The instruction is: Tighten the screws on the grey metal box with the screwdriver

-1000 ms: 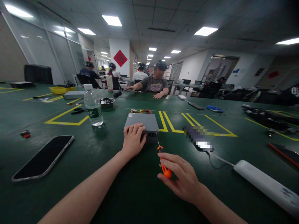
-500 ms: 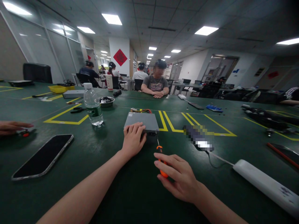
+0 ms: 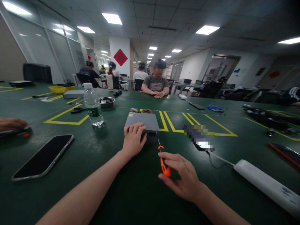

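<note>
A grey metal computer power supply lies flat on the green table, coloured wires at its far side. My left hand grips its near left part, fingers over the top and thumb at the near edge. In my right hand is a screwdriver with an orange and black handle, held loosely between the fingertips and thumb. Its thin shaft points up and away, the tip at the power supply's near right corner. Whether the tip sits in a screw is too small to tell.
Left are a black phone, a water bottle and a metal bowl. On the right lie a blurred-out device and a white power strip. Another person's hand is at the left edge; a person sits opposite.
My right hand's fingers have shifted along the screwdriver and opened slightly, showing more of its handle, which leans a little further right. My left hand and the power supply stay put.
</note>
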The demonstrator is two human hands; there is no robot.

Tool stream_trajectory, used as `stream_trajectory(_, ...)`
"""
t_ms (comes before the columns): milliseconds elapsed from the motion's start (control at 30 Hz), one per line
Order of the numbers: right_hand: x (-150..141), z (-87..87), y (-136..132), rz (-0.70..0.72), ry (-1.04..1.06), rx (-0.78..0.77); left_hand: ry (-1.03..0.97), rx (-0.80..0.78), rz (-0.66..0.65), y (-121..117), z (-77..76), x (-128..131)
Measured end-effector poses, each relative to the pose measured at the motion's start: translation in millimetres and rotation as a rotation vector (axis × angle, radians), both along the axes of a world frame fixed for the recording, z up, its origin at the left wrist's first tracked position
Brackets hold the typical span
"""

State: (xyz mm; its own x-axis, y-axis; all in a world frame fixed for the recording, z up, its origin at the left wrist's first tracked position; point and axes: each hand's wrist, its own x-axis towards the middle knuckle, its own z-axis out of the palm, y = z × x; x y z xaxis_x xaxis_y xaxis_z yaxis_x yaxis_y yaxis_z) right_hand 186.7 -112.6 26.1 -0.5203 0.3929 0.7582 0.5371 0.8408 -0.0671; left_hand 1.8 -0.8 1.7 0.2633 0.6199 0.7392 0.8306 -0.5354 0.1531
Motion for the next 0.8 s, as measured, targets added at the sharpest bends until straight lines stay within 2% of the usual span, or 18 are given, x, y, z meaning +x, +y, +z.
stream_trajectory(200, -0.7, 3.2, -3.1, -0.033, -0.166, -0.008, 0.003, -0.002, -0.003, 0.1, 0.8, 0.1)
stream_trajectory(333, -2.9, 0.6, 0.1, -0.037, -0.049, 0.033, 0.004, -0.009, -0.004, 0.3, 0.4, -0.7)
stream_trajectory(433, -2.6, -1.3, 1.0, -0.034, 0.017, 0.004, -0.003, -0.009, -0.005, 0.0, 0.5, -0.8)
stream_trajectory(667, -1.8, 4.9, -3.6, -0.071, -0.159, -0.003, -0.002, -0.006, -0.006, -1.2, 1.9, -0.4)
stream_trajectory(800, -3.1, 2.1, -1.1, -0.041, -0.064, -0.004, -0.002, -0.009, -0.007, -1.8, 2.4, -0.5)
